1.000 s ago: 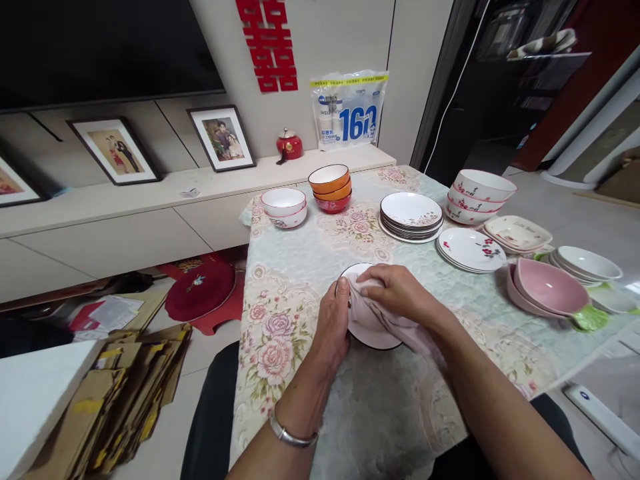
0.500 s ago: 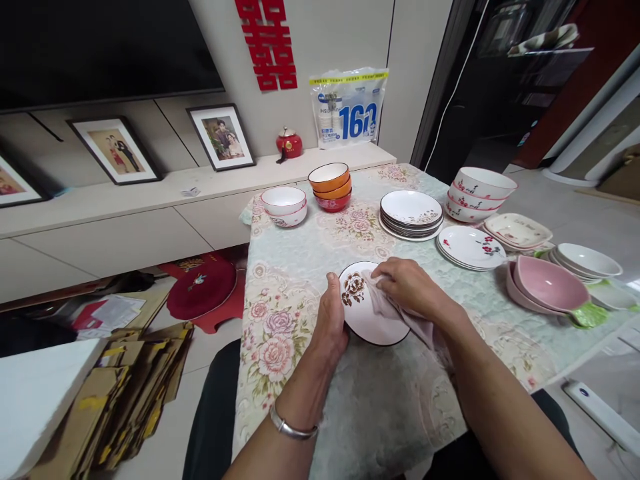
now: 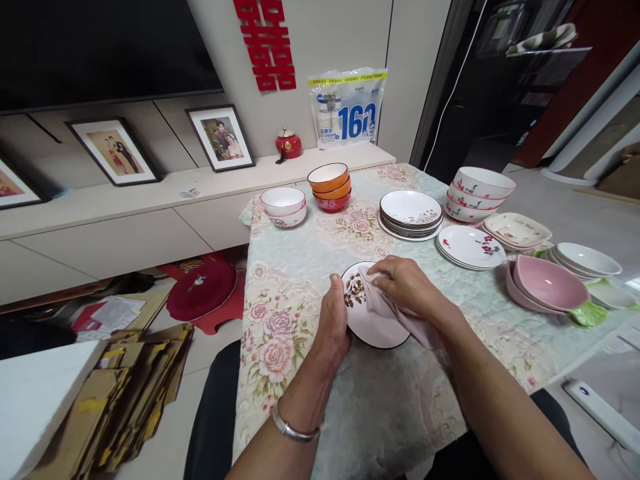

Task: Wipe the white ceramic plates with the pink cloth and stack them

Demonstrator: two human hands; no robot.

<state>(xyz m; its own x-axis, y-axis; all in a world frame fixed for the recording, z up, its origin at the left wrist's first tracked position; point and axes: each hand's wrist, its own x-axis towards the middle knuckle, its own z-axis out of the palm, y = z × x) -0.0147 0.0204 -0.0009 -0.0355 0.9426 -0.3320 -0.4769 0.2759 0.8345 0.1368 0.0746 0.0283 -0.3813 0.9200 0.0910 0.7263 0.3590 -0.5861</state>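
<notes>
A white plate [image 3: 376, 327] with a dark rim and a brown flower print is tilted above the near part of the table. My left hand [image 3: 334, 313] grips its left edge, thumb up along the rim and the other fingers hidden beneath. Bunched in my right hand [image 3: 400, 283] is a pale pink cloth [image 3: 381, 303], pressed against the plate's upper face. The cloth's loose end hangs down under my right wrist. Beyond the plate stands a stack of similar plates [image 3: 411, 208].
White bowls [image 3: 283, 207] and orange and red bowls [image 3: 330, 187] stand at the table's far left. On the right are floral oval plates [image 3: 471, 247], tall white bowls [image 3: 480, 193], square dishes [image 3: 517, 230] and pink bowls [image 3: 550, 283]. Flattened cardboard [image 3: 115, 400] lies on the floor at left.
My right hand and the cloth have shifted slightly left and up over the plate, covering part of the flower print. My left hand keeps its grip, moving slightly right.
</notes>
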